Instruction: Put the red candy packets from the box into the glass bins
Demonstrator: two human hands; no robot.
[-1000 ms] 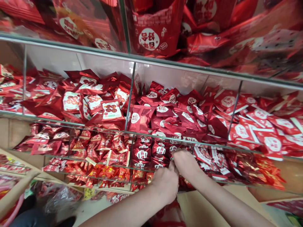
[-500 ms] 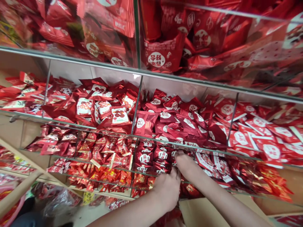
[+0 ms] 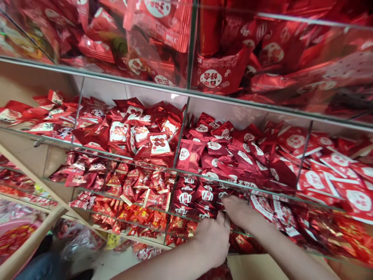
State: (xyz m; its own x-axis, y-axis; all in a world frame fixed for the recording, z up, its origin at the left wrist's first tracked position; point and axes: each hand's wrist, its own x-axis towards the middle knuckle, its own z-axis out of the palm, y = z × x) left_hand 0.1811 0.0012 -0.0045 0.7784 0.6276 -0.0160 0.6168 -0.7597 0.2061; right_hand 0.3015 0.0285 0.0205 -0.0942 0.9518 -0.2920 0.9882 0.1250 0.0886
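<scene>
My left hand [image 3: 212,238] is closed, knuckles up, at the front of a lower shelf bin, beside dark red packets with white labels [image 3: 185,198]. Just behind and to the right, my right hand [image 3: 236,210] reaches under the glass edge into the same bin; its fingertips touch or sit among the packets. The fingers of both hands are curled, and what they grip is hidden. Larger dark red packets [image 3: 215,147] lie on the shelf above.
Glass dividers [image 3: 181,132] and a glass shelf edge [image 3: 131,82] cross the view. An open cardboard box [image 3: 256,266] stands below my right forearm. A wooden rail [image 3: 32,243] and a pink basin [image 3: 13,224] are at lower left, near a person's denim-clad leg [image 3: 43,267].
The view has shifted, so the shelves appear further right. Both hands remain close together at the same bin, with little change in their pose.
</scene>
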